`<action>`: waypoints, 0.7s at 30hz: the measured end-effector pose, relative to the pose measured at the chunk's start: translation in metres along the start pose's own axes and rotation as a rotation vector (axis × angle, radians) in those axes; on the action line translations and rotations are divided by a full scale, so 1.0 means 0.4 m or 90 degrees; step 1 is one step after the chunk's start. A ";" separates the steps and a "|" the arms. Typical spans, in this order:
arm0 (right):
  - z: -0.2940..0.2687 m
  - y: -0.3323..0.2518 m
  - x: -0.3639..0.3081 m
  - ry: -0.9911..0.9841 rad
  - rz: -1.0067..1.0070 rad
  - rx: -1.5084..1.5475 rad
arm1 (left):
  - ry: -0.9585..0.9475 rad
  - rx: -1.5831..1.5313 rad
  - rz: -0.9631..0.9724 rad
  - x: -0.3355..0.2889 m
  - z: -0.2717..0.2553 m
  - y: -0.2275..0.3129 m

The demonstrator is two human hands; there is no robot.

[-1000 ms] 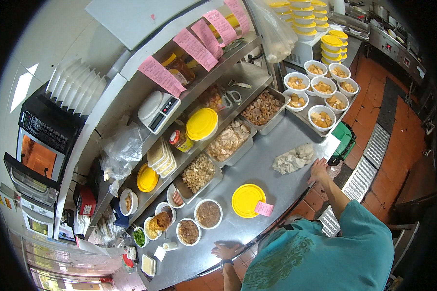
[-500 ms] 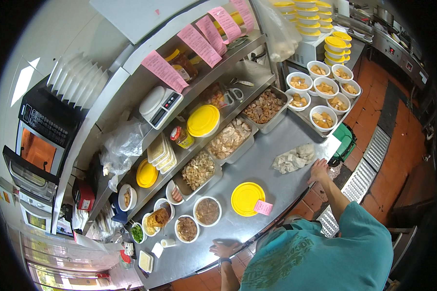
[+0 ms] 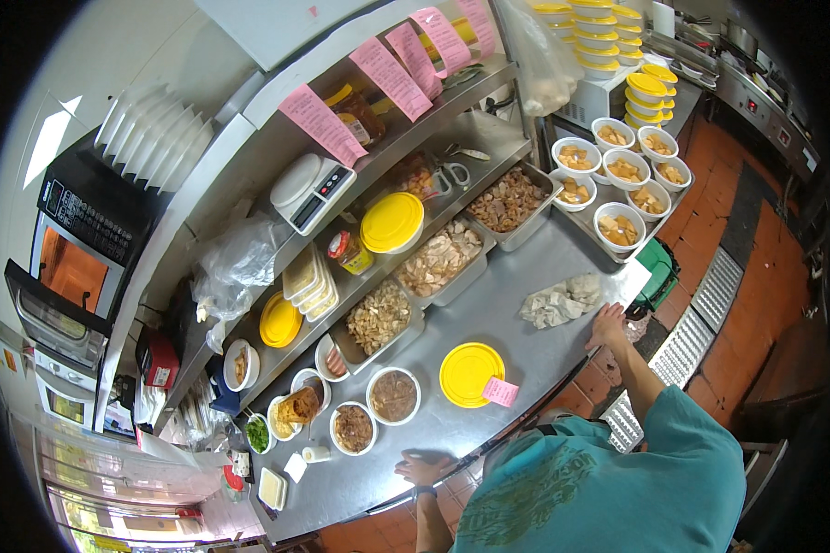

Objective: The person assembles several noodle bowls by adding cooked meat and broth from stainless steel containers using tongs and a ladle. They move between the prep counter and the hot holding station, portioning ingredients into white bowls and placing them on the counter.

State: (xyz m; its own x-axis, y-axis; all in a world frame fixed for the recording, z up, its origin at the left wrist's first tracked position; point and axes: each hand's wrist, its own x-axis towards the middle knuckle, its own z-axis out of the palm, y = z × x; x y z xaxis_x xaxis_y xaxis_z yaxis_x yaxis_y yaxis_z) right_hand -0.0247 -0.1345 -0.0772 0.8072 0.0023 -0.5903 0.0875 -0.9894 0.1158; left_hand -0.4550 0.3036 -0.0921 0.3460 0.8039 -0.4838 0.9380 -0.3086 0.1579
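Note:
My left hand (image 3: 421, 467) rests on the front edge of the steel counter (image 3: 516, 276), fingers stretched out with nothing in them. My right hand (image 3: 607, 326) leans on the same edge farther right, open, beside a crumpled whitish cloth (image 3: 560, 300). Between the hands lies a round yellow lid (image 3: 471, 375) with a pink slip (image 3: 500, 391) on its edge. Left of the lid stand two white bowls of brownish food, one farther back (image 3: 394, 396) and one nearer my left hand (image 3: 353, 429).
Steel pans of chopped food (image 3: 438, 263) line the back, under shelves holding a scale (image 3: 312, 194) and a yellow-lidded tub (image 3: 392, 222). White bowls of yellowish chunks (image 3: 619, 228) fill a tray at the right. A small tub of chopped greens (image 3: 258, 433) sits at the left.
The whole view has shifted slightly. Both hands stay on the counter edge, and nothing has been picked up or put down.

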 end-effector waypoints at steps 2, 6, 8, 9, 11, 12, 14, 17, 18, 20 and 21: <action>0.001 0.000 0.001 0.001 0.000 -0.001 | 0.012 -0.010 0.017 -0.003 -0.002 0.003; -0.001 0.002 0.000 -0.005 -0.001 0.008 | 0.014 0.004 0.006 -0.006 -0.004 0.005; -0.004 0.003 -0.002 -0.003 0.000 0.017 | 0.021 0.006 0.024 -0.004 -0.002 0.003; -0.005 0.003 -0.003 -0.005 -0.002 0.023 | 0.022 0.016 0.016 -0.002 0.001 0.000; -0.007 0.005 -0.005 -0.008 -0.003 0.028 | 0.021 0.004 0.027 0.003 0.007 -0.007; -0.007 0.005 -0.005 -0.011 -0.004 0.031 | 0.017 0.008 0.016 0.007 0.011 -0.011; -0.007 0.006 -0.006 -0.007 -0.006 0.038 | 0.033 0.009 0.032 0.014 0.019 -0.018; -0.004 0.008 -0.003 -0.005 -0.008 0.039 | 0.035 0.014 0.033 0.021 0.026 -0.023; -0.002 0.008 -0.002 -0.006 -0.009 0.038 | 0.022 0.019 0.019 0.021 0.027 -0.023; -0.001 0.009 0.001 -0.010 -0.011 0.040 | 0.027 0.024 0.023 0.019 0.025 -0.020; 0.000 0.009 0.002 -0.010 -0.008 0.037 | 0.018 0.035 0.009 0.017 0.023 -0.016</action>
State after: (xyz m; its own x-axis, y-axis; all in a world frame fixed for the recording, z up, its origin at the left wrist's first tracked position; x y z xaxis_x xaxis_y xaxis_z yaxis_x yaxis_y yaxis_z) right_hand -0.0236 -0.1380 -0.0772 0.7969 0.0137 -0.6039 0.0634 -0.9961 0.0611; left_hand -0.4590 0.3066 -0.1043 0.3602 0.8130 -0.4574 0.9307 -0.3467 0.1166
